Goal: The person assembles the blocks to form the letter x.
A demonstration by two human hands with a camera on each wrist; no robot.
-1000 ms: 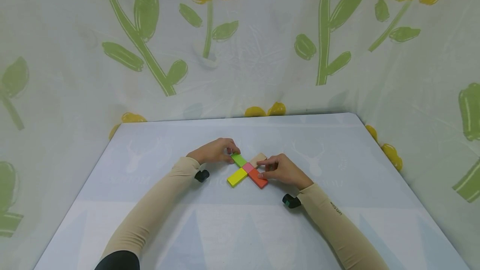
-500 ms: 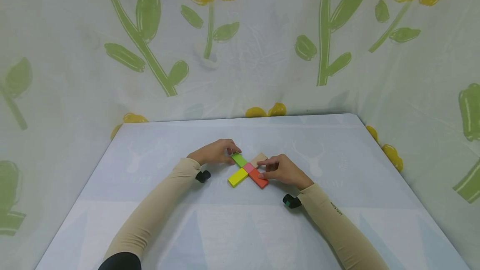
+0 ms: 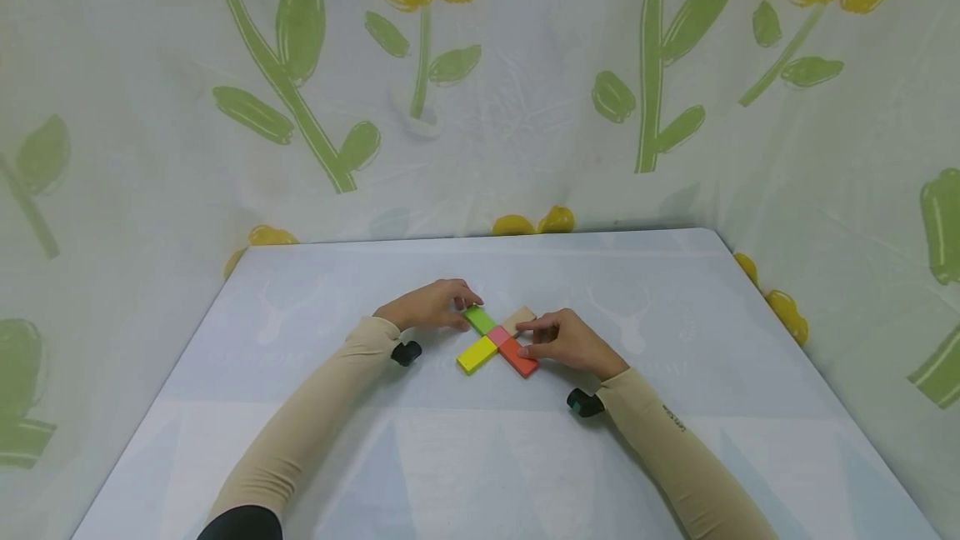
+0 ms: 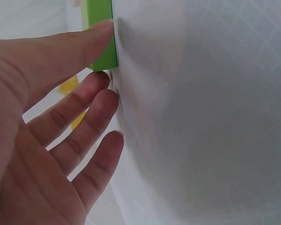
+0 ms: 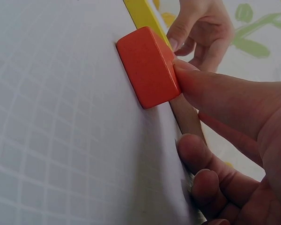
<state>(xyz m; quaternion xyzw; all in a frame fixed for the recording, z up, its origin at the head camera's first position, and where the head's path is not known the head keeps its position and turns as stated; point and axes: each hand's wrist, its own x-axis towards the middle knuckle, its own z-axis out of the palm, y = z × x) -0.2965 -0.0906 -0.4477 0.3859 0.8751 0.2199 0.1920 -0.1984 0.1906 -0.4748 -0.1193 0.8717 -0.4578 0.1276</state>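
Flat blocks form an X on the table: a green block (image 3: pixel 481 321) far left, a yellow block (image 3: pixel 476 355) near left, a red block (image 3: pixel 520 359) near right and a plain wooden block (image 3: pixel 519 320) far right. A small pink block (image 3: pixel 498 336) sits at the centre. My left hand (image 3: pixel 431 304) pinches the green block's outer end, thumb on one side; its index finger is partly hidden. The thumb of my right hand (image 3: pixel 572 344) presses the red block's edge. Its index fingertip is at the wooden block; whether it touches is unclear.
The white table (image 3: pixel 420 473) carries pale printed patterns. Behind and beside it hangs a white curtain (image 3: pixel 510 148) with yellow flowers and green leaves. A dark wrist camera (image 3: pixel 406 353) sits under the left wrist, another wrist camera (image 3: pixel 584 402) under the right.
Both hands stay at the blocks with almost no movement. The whole head view has shifted very slightly.
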